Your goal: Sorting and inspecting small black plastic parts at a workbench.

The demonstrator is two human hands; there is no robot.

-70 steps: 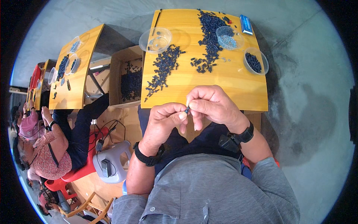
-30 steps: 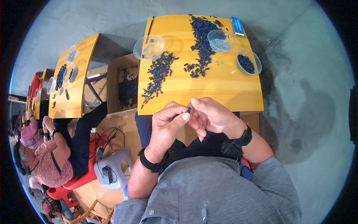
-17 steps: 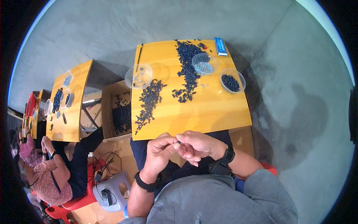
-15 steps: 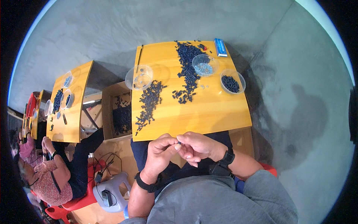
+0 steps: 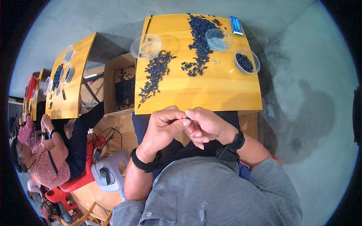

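Note:
My left hand (image 5: 164, 127) and my right hand (image 5: 208, 126) meet over my lap, just off the table's near edge. Their thumbs and fingertips pinch a small black piece (image 5: 187, 118) between them; most of it is hidden by the fingers. Its size and colour match the short black cylindrical pieces (image 5: 200, 34) heaped along the middle of the yellow wooden table (image 5: 222, 88). A second spread of black pieces (image 5: 155, 71) lies on the table's left side. A clear round tub (image 5: 218, 40) holds many tiny silvery parts, and another tub (image 5: 247, 62) at the right holds black pieces.
A nearly bare clear tub (image 5: 147, 47) overhangs the table's left edge. Beside the table stands a cardboard box (image 5: 113, 81) with black pieces inside. A blue-and-white box (image 5: 236, 25) lies far right. Left are a grey stool (image 5: 113, 167), cables and a co-worker (image 5: 52, 158) at another table.
The view has tipped, so the table and tubs sit higher in the picture. My hands stay together, fingertips still pinching the small black piece.

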